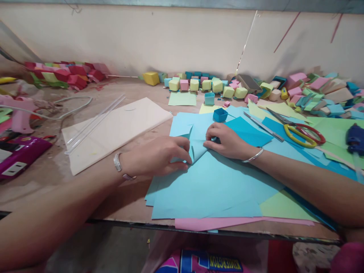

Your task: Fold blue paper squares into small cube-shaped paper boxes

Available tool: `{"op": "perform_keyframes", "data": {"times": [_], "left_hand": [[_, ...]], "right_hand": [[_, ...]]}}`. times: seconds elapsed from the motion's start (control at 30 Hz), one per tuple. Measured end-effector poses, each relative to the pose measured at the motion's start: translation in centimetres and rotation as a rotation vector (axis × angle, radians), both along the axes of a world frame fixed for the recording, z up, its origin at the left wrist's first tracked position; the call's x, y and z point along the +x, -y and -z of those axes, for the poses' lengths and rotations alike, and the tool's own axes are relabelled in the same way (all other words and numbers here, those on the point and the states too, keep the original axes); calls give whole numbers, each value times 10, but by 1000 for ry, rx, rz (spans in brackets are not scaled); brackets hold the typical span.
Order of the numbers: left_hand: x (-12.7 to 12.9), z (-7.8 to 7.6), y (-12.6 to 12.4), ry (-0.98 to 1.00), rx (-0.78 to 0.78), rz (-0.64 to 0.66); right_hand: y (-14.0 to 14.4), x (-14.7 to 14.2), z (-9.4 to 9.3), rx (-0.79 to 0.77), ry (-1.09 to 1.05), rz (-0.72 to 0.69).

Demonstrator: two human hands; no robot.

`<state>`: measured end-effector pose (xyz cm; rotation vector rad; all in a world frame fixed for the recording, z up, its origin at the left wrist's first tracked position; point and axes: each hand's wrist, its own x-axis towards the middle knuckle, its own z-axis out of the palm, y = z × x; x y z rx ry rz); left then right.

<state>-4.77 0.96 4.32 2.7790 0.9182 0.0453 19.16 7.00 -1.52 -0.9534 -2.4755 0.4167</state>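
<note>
My left hand and my right hand both press on a small light blue paper piece that is partly folded, on top of a stack of light blue paper sheets. The left fingers pinch the fold's left edge, and the right fingers hold its upper right corner. Each wrist wears a silver bangle. A darker blue sheet lies just behind my right hand. A small blue paper box stands just beyond the fold.
Yellow-handled scissors and a metal ruler lie at the right. Many coloured paper cubes line the back wall. A cream board with clear sticks lies at the left, near a pink glue gun. A blue glue gun sits far right.
</note>
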Motion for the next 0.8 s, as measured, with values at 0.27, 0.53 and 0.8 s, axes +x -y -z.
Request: {"op": "perform_keyframes", "data": {"times": [0.27,0.53,0.8], "left_hand": [[-2,1,-1,30,3,15],[0,0,-1,-20,-8,-5],[0,1,-2,-19,17,11]], "right_hand": [[-1,5,-11,-285,-147,-104],[-6,11,-17,-399,-163,-153],[-13,19,-22,-424,-9,-335]]}}
